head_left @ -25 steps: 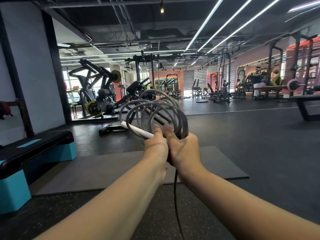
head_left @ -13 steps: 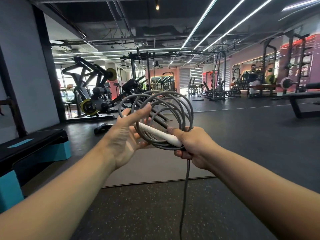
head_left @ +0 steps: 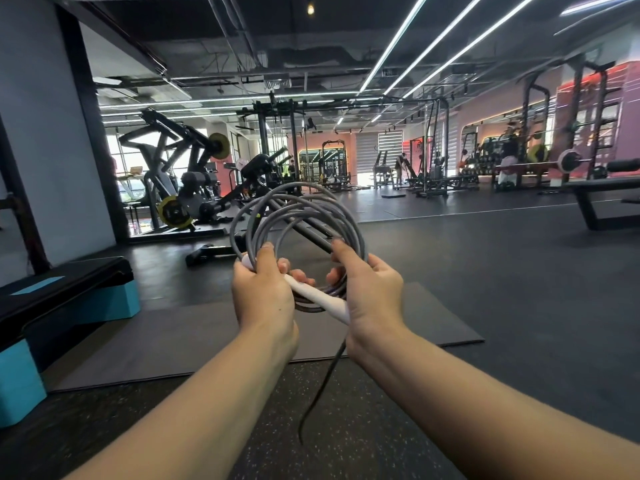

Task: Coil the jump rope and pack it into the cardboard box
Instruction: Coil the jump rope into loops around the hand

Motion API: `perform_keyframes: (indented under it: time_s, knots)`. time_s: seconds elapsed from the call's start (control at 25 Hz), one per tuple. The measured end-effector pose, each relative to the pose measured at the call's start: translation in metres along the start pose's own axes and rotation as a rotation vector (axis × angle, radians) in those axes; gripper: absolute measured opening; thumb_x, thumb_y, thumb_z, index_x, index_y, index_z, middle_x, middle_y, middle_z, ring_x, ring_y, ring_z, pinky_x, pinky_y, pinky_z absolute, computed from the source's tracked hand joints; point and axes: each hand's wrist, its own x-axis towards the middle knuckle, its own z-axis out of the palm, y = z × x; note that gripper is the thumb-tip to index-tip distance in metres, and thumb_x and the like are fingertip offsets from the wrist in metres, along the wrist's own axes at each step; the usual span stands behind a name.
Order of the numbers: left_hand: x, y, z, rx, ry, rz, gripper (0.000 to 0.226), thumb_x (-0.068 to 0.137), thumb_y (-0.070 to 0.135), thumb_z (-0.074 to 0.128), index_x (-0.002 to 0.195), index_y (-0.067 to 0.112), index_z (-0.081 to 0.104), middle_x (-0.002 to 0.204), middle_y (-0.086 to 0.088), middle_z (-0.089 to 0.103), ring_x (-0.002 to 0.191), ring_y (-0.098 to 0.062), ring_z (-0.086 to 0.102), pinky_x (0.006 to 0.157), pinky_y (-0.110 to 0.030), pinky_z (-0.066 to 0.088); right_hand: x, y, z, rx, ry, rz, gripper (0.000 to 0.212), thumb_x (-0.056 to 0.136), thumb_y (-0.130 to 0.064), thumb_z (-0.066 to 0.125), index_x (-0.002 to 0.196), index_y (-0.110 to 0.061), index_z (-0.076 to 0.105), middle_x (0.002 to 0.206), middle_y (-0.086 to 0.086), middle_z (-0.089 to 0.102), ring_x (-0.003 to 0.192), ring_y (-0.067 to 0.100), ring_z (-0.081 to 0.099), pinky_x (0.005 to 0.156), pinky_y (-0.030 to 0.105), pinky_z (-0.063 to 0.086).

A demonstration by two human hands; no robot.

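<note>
Both hands at centre frame, raised in front of the person. Left hand (head_left: 261, 296) now closed on the left side of the coil, thumb up over the strands and fingers wrapped round the far end of the slim white plastic handle (head_left: 320, 299); half a second ago this hand was open and only reaching in. Right hand (head_left: 372, 292) closed on the right side of the coil, pinning the near end of the same handle against the loops. The grey rubber jump rope (head_left: 298, 216) stands as a loose bundle of several rings above the hands, centre of frame, slightly fanned. One free tail (head_left: 322, 386) hangs from below the right hand toward the speckled black floor, lower centre. Second handle not visible. Judged: the two-handed hold steadies the bundle, but coiling is unfinished while that tail hangs. Flat grey floor mat (head_left: 433, 327) lies beyond the hands; black and teal step platform (head_left: 69, 292) at left edge. No cardboard box in frame.
</note>
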Motion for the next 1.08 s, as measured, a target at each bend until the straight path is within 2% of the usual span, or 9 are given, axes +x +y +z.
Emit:
perform_keyframes:
  time_s: [0.12,0.32,0.44,0.56,0.72,0.8,0.92,1.0,1.08]
  knots:
    - [0.001,0.005,0.002,-0.09,0.114,-0.004,0.02,0.102,0.017,0.042,0.083,0.019,0.04,0.061,-0.001,0.038,0.038,-0.011,0.036,0.043,-0.027,0.04,0.0,-0.004,0.004,-0.016,-0.115,0.094,0.018,0.09,-0.026,0.074,0.082,-0.01,0.073,0.06,0.004,0.062,0.05,0.016,0.056,0.051,0.026,0.049]
    - [0.005,0.012,0.011,-0.187,0.278,-0.088,0.01,0.102,0.016,0.038,0.093,0.011,0.042,0.072,-0.006,0.045,0.045,-0.017,0.046,0.043,-0.026,0.047,0.003,0.007,-0.024,-0.002,-0.551,0.103,0.071,0.071,-0.072,0.07,0.113,-0.014,0.073,0.109,0.005,0.075,0.049,0.009,0.04,0.047,0.024,0.025]
    - [-0.005,0.0,0.013,-0.095,0.286,-0.168,0.015,0.1,0.024,0.043,0.096,0.011,0.049,0.081,-0.007,0.058,0.061,-0.021,0.059,0.061,-0.033,0.054,-0.005,0.021,-0.02,0.002,-0.443,0.028,0.086,0.066,-0.058,0.086,0.125,-0.001,0.063,0.104,0.021,0.07,0.044,0.009,0.041,0.04,0.022,0.032]
    - [-0.02,-0.009,0.013,-0.072,0.203,-0.249,0.028,0.101,0.033,0.049,0.104,0.007,0.057,0.091,-0.009,0.066,0.08,-0.024,0.068,0.073,-0.035,0.056,-0.007,0.014,-0.007,0.047,-0.261,0.117,0.052,0.076,-0.047,0.084,0.098,-0.001,0.077,0.091,0.015,0.081,0.056,0.012,0.069,0.051,0.022,0.052]
    - [-0.02,-0.004,-0.007,0.027,0.072,-0.212,0.049,0.089,0.048,0.066,0.121,0.014,0.053,0.107,-0.006,0.068,0.096,-0.023,0.069,0.086,-0.042,0.058,0.003,-0.015,-0.014,-0.189,-0.305,-0.062,0.04,0.093,-0.036,0.072,0.068,-0.005,0.07,0.067,0.008,0.074,0.035,0.001,0.051,0.037,0.012,0.035]
    - [-0.02,0.011,-0.026,0.447,-0.018,0.042,0.084,0.078,0.036,0.08,0.145,0.027,0.03,0.143,-0.006,0.048,0.124,-0.024,0.053,0.101,-0.044,0.046,0.018,-0.033,-0.025,-0.421,-0.38,-0.209,0.036,0.095,-0.027,0.07,0.074,0.002,0.069,0.065,0.01,0.069,0.04,0.002,0.055,0.044,0.015,0.042]
    - [-0.011,0.042,-0.039,1.242,-0.411,0.977,0.11,0.071,0.018,0.081,0.157,0.03,0.013,0.163,-0.005,0.017,0.15,-0.023,0.017,0.119,-0.049,0.02,0.036,-0.052,-0.035,-0.986,-0.548,-0.428,0.024,0.091,-0.028,0.075,0.098,-0.005,0.07,0.076,0.001,0.073,0.061,0.009,0.067,0.062,0.03,0.056]
    - [-0.006,0.057,-0.022,1.611,-0.69,1.481,0.111,0.068,0.023,0.076,0.159,0.022,0.013,0.167,-0.01,0.011,0.153,-0.03,0.008,0.12,-0.056,0.015,0.04,-0.049,-0.032,-1.275,-0.613,-0.507,0.044,0.086,-0.033,0.078,0.122,-0.017,0.058,0.101,0.001,0.073,0.084,0.016,0.072,0.076,0.038,0.057]
    - [-0.013,0.056,-0.002,1.855,-0.836,1.628,0.109,0.07,0.027,0.071,0.16,0.017,0.01,0.167,-0.013,0.008,0.153,-0.034,0.003,0.119,-0.059,0.012,0.042,-0.039,-0.028,-1.687,-0.575,-0.734,0.068,0.09,-0.039,0.069,0.147,-0.015,0.042,0.143,0.012,0.058,0.124,0.029,0.06,0.1,0.048,0.049]
